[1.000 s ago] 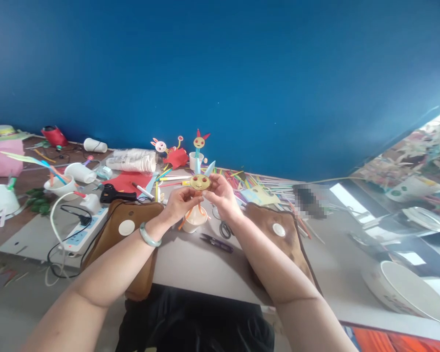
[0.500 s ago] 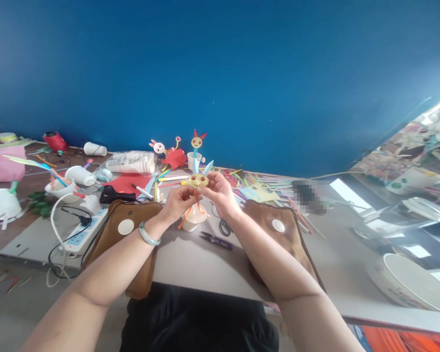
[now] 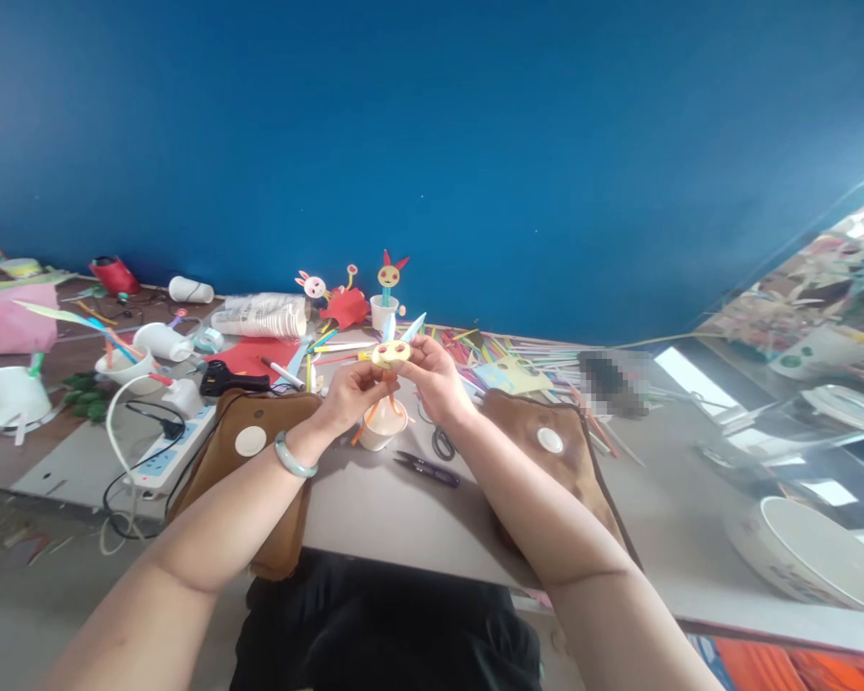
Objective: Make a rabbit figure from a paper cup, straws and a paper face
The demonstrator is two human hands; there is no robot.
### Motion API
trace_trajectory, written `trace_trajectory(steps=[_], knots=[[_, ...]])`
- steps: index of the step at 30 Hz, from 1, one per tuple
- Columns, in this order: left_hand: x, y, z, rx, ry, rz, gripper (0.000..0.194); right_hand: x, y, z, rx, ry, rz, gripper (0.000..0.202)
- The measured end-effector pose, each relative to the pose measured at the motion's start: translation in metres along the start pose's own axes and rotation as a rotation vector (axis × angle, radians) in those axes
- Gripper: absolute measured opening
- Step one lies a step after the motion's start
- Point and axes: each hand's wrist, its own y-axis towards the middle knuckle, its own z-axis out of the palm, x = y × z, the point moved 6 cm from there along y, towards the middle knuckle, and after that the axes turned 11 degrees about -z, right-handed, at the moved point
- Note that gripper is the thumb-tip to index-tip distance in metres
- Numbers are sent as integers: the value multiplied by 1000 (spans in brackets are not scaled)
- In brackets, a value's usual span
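Between my hands is a yellow paper rabbit face with pale blue ears and red eyes. My left hand pinches its lower left side, where an orange strip hangs down. My right hand grips the face's right edge, thumb in front. Just below stands a white paper cup with orange strips on it; whether the face is joined to the cup is hidden by my fingers. Purple thread snips lie on the table in front of the cup, with dark-handled scissors beside my right wrist.
Brown padded cushions lie under my forearms. At left are a power strip, a black glue gun and stacked paper cups. A finished cup figure stands behind; coloured strips litter the back right. A bowl sits far right.
The rabbit face has tipped back slightly, so it looks flatter and its mouth is less visible. Both hands keep hold of it. The whole view has shifted a little.
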Motion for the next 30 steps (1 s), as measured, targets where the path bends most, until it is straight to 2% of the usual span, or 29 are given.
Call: trace_trajectory(steps=[7,19,25,30], knots=[[2,-1,2,46,-10,27,28,-1,-2,2,-33,45,14,49],[-3,-6,2,10,20,60,31,4,-7,10,-17,-23,20,43],[-3,-7,2,3,40,51,34,3,-8,11,-30,50,27,42],[-3,-8,2,50,20,71,35,2,-9,10,-19,59,23,45]])
